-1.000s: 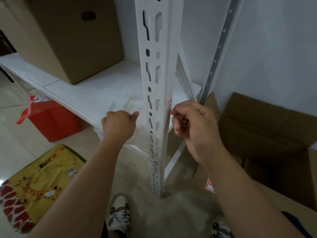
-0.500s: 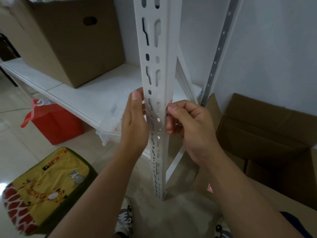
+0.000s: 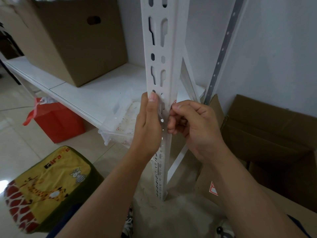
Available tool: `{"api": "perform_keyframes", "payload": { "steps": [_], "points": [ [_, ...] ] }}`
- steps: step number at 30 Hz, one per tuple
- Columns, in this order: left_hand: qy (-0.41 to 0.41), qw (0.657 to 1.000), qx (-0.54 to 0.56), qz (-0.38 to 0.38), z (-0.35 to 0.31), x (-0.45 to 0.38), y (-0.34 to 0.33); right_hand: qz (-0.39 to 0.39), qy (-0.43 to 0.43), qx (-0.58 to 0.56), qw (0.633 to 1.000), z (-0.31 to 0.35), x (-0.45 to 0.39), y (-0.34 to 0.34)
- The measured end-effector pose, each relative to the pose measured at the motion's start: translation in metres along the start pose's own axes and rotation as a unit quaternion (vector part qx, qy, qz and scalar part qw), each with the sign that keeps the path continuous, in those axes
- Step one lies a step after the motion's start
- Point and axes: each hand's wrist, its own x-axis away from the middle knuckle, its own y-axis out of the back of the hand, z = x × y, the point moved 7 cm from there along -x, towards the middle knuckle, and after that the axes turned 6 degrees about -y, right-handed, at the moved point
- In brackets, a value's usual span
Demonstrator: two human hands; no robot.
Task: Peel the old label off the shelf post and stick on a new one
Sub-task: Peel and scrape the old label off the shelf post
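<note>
On the shelf post (image 3: 161,48), left hand (image 3: 147,124) presses flat.

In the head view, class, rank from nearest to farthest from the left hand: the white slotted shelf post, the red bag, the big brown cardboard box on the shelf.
1. White slotted shelf post: touched by left hand.
2. Red bag: lower left, on floor.
3. Big brown cardboard box: upper left, on shelf.

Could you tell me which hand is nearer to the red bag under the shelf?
Left. The left hand is on the post's near face, on the red bag's side; the right hand is beyond the post.
</note>
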Motion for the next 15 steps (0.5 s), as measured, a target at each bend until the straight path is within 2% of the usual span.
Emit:
{"api": "perform_keyframes", "payload": {
  "steps": [8,15],
  "points": [
    [0.012,0.999,0.007,-0.041,0.0059,-0.0024,0.0050,0.008,-0.012,-0.044,0.999,-0.0013,-0.0039,-0.0023],
    [0.027,0.999,0.020,-0.025,0.0093,-0.0009,0.0034,0.014,-0.019,-0.075,0.997,-0.0061,-0.0010,-0.0042]
  ]
}}
